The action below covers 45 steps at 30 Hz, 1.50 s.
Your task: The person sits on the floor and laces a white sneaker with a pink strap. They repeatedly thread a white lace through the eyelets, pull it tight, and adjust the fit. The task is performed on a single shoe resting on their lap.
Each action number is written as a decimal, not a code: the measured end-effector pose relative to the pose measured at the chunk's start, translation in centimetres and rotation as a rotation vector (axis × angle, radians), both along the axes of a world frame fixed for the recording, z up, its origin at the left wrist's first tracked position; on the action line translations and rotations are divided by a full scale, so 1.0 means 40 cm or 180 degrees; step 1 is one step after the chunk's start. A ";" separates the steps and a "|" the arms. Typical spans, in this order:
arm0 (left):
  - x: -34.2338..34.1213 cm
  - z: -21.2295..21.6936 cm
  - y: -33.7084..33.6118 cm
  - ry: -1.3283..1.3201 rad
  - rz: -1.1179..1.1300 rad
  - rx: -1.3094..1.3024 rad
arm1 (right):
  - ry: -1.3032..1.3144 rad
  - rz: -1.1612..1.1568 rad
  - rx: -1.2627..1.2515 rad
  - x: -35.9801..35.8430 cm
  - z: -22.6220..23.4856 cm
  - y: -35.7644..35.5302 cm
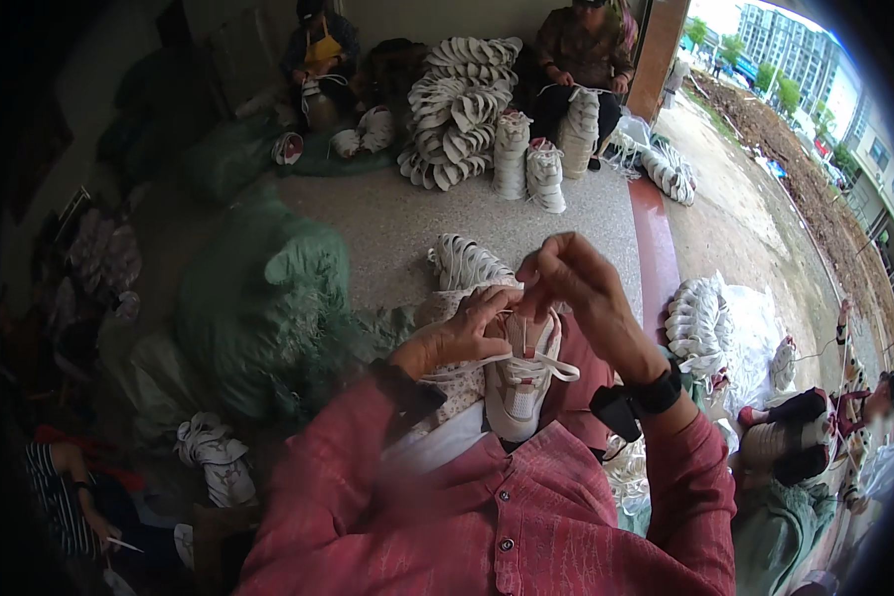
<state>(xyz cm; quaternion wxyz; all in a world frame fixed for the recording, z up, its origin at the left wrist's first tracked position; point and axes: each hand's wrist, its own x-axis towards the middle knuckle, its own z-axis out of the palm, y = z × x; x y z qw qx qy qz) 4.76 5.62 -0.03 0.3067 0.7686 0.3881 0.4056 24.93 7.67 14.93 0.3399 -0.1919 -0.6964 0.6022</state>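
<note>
A beige and white shoe upper (516,404) lies on my lap with its toe toward my body. A white shoelace (556,369) runs through its eyelets and loops out to both sides. My left hand (454,336) grips the upper's left edge, thumb and fingers at the opening. Raised just above the upper's far end, my right hand (578,285) is pinched closed on the lace; its fingertips partly hide the strand. Beyond my hands a row of nested white uppers (467,262) rests against my knees.
Green sacks (268,298) bulge at my left. Stacked white uppers (457,109) stand across the floor near two seated people. More uppers (698,323) lie on plastic at right. A person's arm (84,497) shows at lower left, and another person (879,397) at far right.
</note>
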 end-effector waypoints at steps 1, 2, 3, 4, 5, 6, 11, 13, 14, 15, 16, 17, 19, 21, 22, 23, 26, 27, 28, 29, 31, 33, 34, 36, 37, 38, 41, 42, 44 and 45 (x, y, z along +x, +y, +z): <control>-0.001 0.015 -0.035 0.0202 -0.0104 -0.0037 | 0.0324 0.0186 -0.0295 -0.021 0.046 -0.010; 0.001 0.032 -0.067 0.0394 -0.0226 -0.0064 | 0.0425 0.0422 -0.0207 -0.038 0.081 -0.023; 0.009 0.078 -0.108 -0.0131 -0.0650 -0.0876 | 0.0535 0.0680 -0.0110 -0.051 0.109 -0.037; 0.006 0.120 -0.140 -0.0679 -0.1034 -0.1678 | 0.0690 0.1018 -0.0156 -0.058 0.146 -0.067; -0.024 0.152 -0.151 -0.0428 -0.0823 -0.1223 | 0.0837 0.1333 -0.0190 -0.056 0.189 -0.102; -0.063 0.175 -0.156 -0.0802 -0.0506 -0.1200 | 0.0983 0.1631 -0.0211 -0.045 0.215 -0.124; -0.190 0.188 -0.176 -0.1787 0.0817 -0.1470 | 0.0717 0.0829 -0.0099 0.037 0.191 -0.100; -0.253 0.104 -0.176 -0.2212 0.1253 -0.2334 | -0.0017 0.0261 0.0267 0.084 0.091 -0.025; -0.288 0.059 -0.183 -0.2417 0.1487 -0.2773 | -0.0461 0.0030 0.0580 0.111 0.019 0.017; -0.330 0.023 -0.199 -0.2242 0.1605 -0.2848 | -0.1101 -0.0122 0.0968 0.143 -0.045 0.052; -0.373 -0.010 -0.221 -0.2072 0.1734 -0.2919 | -0.1742 -0.0268 0.1351 0.169 -0.104 0.082; -0.394 -0.025 -0.241 -0.1901 0.1886 -0.2994 | -0.1686 -0.0333 0.1369 0.185 -0.163 0.105; -0.345 -0.034 -0.233 -0.1399 0.2782 -0.2099 | -0.1615 -0.0510 0.1371 0.208 -0.248 0.124; -0.334 -0.087 -0.236 -0.0563 0.3534 -0.0323 | -0.1395 -0.0594 0.1261 0.176 -0.289 0.128; -0.291 -0.054 -0.218 -0.0190 0.3344 -0.0033 | -0.1315 -0.0727 0.1188 0.174 -0.295 0.125; -0.244 -0.022 -0.202 0.0176 0.3139 0.0259 | -0.1172 -0.0598 0.0935 0.171 -0.299 0.127; -0.076 0.072 -0.205 -0.0152 0.1795 -0.0892 | -0.0822 -0.0154 0.0508 0.116 -0.289 0.114; -0.049 0.034 -0.202 -0.0112 0.1282 -0.1093 | -0.0812 -0.0046 0.0580 0.091 -0.291 0.112; -0.015 0.017 -0.188 -0.0081 0.0708 -0.1306 | -0.0828 0.0012 0.0633 0.083 -0.303 0.119; 0.003 0.007 -0.181 -0.0017 0.0594 -0.1693 | -0.1033 -0.0039 0.1032 0.074 -0.326 0.132; 0.067 0.080 -0.181 0.0145 0.0339 -0.2446 | -0.1474 -0.0077 0.0995 0.071 -0.354 0.157; 0.074 0.128 -0.193 -0.0716 0.0042 -0.2378 | -0.1623 -0.0176 0.1137 0.063 -0.378 0.171; 0.071 0.152 -0.205 -0.1152 -0.0104 -0.2347 | -0.1560 -0.0265 0.1294 0.059 -0.391 0.174; 0.041 0.222 -0.242 -0.1386 0.0208 -0.2165 | -0.1522 -0.0366 0.1376 0.057 -0.408 0.173; 0.020 0.263 -0.269 -0.1497 0.0390 -0.2058 | -0.1525 -0.0372 0.1308 0.053 -0.405 0.169; 0.004 0.296 -0.288 -0.1661 0.0449 -0.1817 | -0.1547 -0.0410 0.1236 0.054 -0.402 0.167; -0.069 0.359 -0.355 -0.2549 0.0538 -0.1209 | -0.1533 -0.0422 0.1094 0.052 -0.396 0.163; -0.079 0.384 -0.378 -0.2575 0.0897 -0.0759 | -0.1501 -0.0363 0.1030 0.043 -0.399 0.161; -0.076 0.429 -0.390 -0.3022 0.1515 -0.0123 | -0.1516 -0.0349 0.0919 0.047 -0.416 0.174; -0.066 0.461 -0.400 -0.3432 0.1864 0.0084 | -0.1491 -0.0312 0.0864 0.046 -0.422 0.180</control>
